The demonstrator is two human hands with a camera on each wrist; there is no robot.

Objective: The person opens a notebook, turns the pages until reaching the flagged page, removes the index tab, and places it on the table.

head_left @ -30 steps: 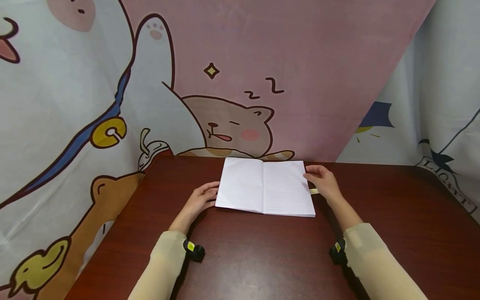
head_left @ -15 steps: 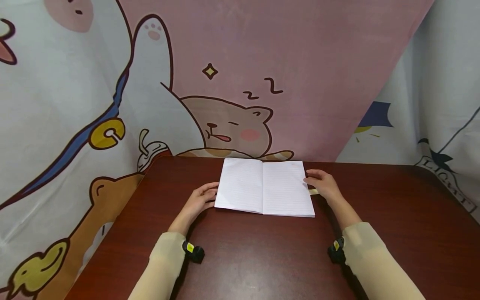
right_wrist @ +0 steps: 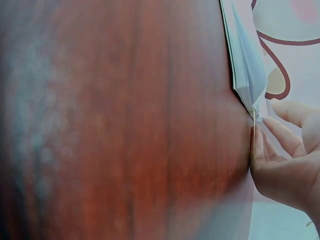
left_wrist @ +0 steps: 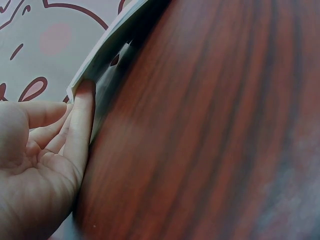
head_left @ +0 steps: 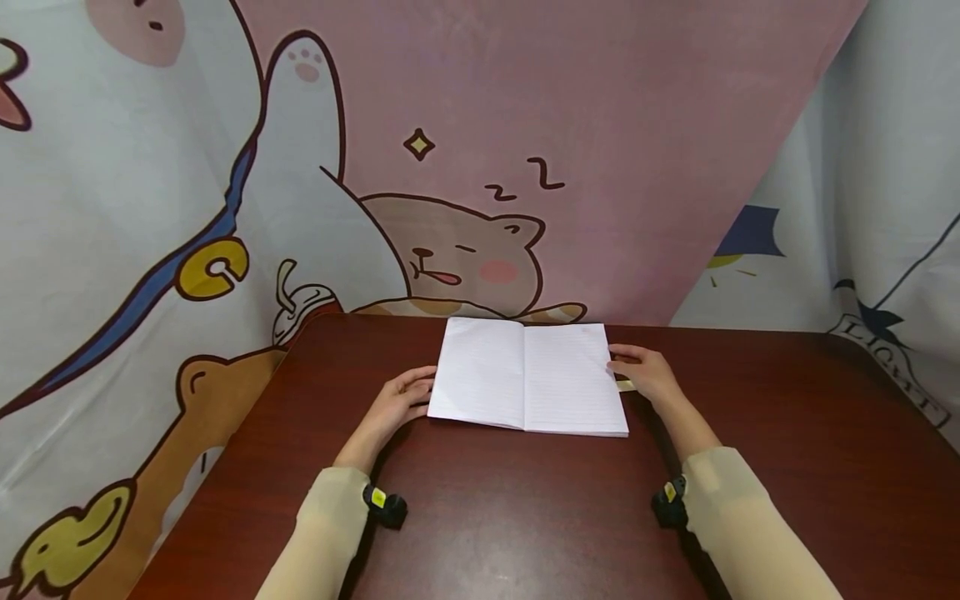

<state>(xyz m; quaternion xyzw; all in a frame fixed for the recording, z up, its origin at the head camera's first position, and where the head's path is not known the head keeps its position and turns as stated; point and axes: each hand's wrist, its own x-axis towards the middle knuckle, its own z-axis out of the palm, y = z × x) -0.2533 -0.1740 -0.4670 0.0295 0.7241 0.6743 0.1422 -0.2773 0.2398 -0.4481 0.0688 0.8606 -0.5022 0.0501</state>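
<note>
An open notebook [head_left: 480,375] with blank lined pages lies near the table's far edge. My left hand [head_left: 393,404] holds its left edge. In the left wrist view, one finger [left_wrist: 82,117] reaches under the notebook's left side, which stands slightly off the table, and another fingertip meets the edge. On the opposite side, my right hand [head_left: 648,373] has its fingertips at the page edge, beside a short pale strap [head_left: 626,386]. The right wrist view shows the notebook's pages [right_wrist: 250,65] bowed a little apart, with relaxed fingers [right_wrist: 282,132] touching their corner.
The dark red-brown wooden table [head_left: 510,517] extends to both sides and toward the body. Right behind the notebook hangs a pink and white cloth [head_left: 637,167] with cartoon animals. A black wrist camera [head_left: 386,507] sits on the left wrist, another [head_left: 670,502] on the right.
My right hand has slid slightly down along the notebook's right edge, toward the body. The left hand keeps its place, and the notebook stays open at the same pages.
</note>
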